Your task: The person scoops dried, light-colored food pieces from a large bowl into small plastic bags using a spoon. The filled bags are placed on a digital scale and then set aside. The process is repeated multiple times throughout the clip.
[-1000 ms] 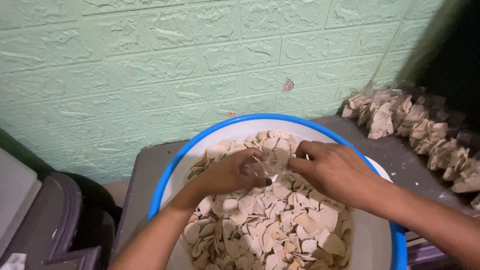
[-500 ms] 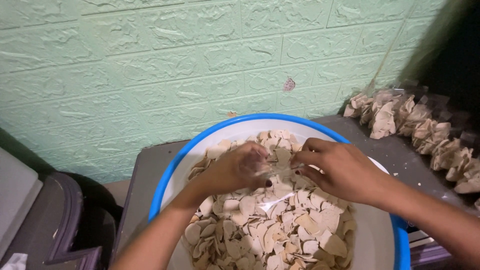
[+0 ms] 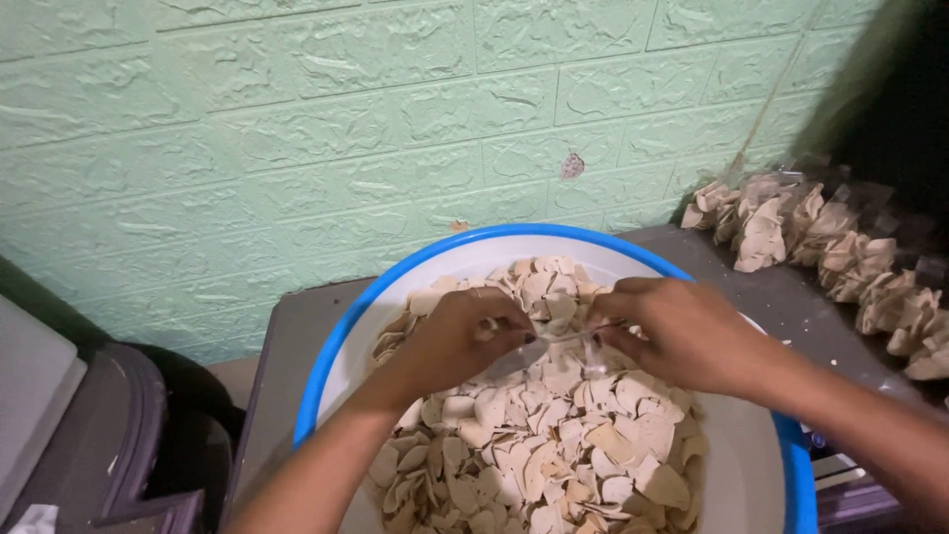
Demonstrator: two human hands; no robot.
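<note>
Both hands, left hand (image 3: pixel 460 331) and right hand (image 3: pixel 682 331), pinch a thin clear bag (image 3: pixel 559 346) over the chip-filled basin (image 3: pixel 395 287); slippery film could slip, spilling chips.

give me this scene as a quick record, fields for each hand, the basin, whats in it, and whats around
left hand: over the basin, pinching one end of a small clear plastic bag
right hand: pinching the other end of the same bag
basin: round, blue rim, white inside, on a dark table
contents: pale flat chips, heaped
right of basin: row of filled clear packets on the table
backdrop: green brick-pattern wall
</note>
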